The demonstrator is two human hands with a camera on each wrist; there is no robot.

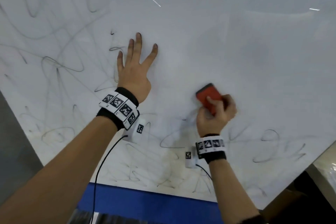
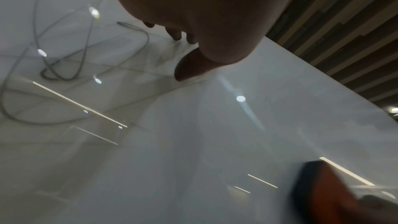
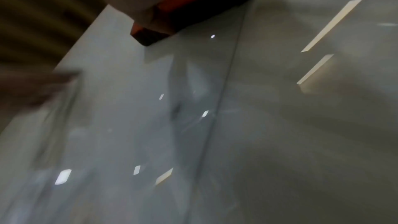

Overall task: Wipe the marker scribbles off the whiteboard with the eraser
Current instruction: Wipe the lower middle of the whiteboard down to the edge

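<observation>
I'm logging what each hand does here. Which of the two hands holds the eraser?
The right hand: its fingers grip the red eraser against the whiteboard. The left hand lies flat, fingers spread, holding nothing.

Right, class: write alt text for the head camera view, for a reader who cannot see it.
A right hand grips a red eraser against a whiteboard, while the left hand rests flat with fingers spread. Scribbles remain at left and bottom.
</observation>
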